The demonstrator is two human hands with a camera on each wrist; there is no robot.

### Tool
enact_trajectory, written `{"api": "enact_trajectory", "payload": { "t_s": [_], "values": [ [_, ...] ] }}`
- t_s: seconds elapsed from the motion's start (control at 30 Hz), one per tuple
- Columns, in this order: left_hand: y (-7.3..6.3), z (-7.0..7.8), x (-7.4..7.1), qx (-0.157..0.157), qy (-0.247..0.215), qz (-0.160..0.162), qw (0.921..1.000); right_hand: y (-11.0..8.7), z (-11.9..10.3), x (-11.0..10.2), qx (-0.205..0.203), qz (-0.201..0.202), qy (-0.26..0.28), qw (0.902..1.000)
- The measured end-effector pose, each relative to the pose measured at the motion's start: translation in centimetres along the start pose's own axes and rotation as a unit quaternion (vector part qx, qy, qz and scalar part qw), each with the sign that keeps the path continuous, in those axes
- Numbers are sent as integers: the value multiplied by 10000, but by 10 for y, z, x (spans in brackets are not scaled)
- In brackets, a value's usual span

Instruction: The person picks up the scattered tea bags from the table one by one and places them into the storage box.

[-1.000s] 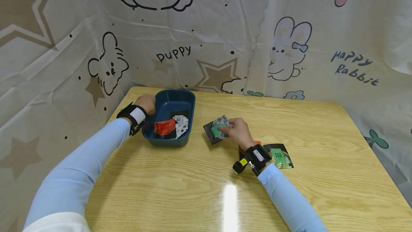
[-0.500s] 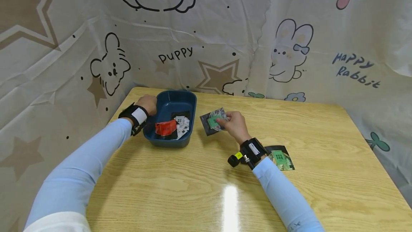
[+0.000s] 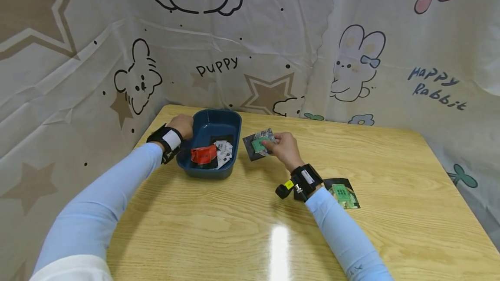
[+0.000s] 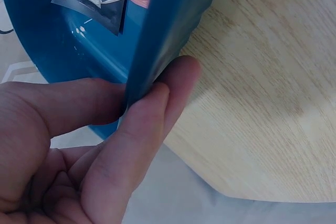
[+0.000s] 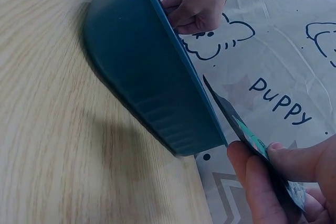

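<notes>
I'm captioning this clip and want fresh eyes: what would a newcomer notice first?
Probably the bright red-printed packet inside the blue bin, left of centre in the head view; the left grip pinches the bin's rim. Next, the green-labelled dark packet in the right grip, just right of the bin. The cartoon-printed cloth behind the table also draws the eye.

Tub at the far left of the table, packets lying inside it.
It stands before the backdrop, its contents gathered in its near half, with the left hand pinching its left wall. Just right of it, the right hand holds a loose packet; a resting packet lies on the table, farther right and closer to the front.
</notes>
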State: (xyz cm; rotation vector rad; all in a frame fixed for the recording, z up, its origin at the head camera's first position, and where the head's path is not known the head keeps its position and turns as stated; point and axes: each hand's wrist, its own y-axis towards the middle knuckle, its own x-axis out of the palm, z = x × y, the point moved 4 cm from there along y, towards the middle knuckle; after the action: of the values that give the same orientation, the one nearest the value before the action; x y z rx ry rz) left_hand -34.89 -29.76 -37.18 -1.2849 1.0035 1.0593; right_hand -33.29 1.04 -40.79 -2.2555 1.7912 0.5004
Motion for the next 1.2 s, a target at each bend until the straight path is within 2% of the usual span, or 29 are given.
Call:
{"api": "enact_trajectory", "payload": {
  "t_s": [0.3, 0.53, 0.73, 0.97, 1.2],
  "values": [
    [1, 0, 0, -151, -173, -158, 9996, 5, -6, 5, 18, -20, 82, 10000],
    [3, -1, -1, -83, 4, -137, 9999, 9, -11, 13, -47, -72, 231, 9997],
    [2, -1, 0, -78, -46, -235, 9997, 12, -14, 18, -22, -40, 232, 9997],
    [-1, -2, -2, -71, -63, -137, 9999, 16, -21, 26, -163, -87, 222, 9996],
    [-2, -1, -2, -73, -19, -122, 9999, 16, -24, 35, 210, -339, 721, 9966]
  ]
}}
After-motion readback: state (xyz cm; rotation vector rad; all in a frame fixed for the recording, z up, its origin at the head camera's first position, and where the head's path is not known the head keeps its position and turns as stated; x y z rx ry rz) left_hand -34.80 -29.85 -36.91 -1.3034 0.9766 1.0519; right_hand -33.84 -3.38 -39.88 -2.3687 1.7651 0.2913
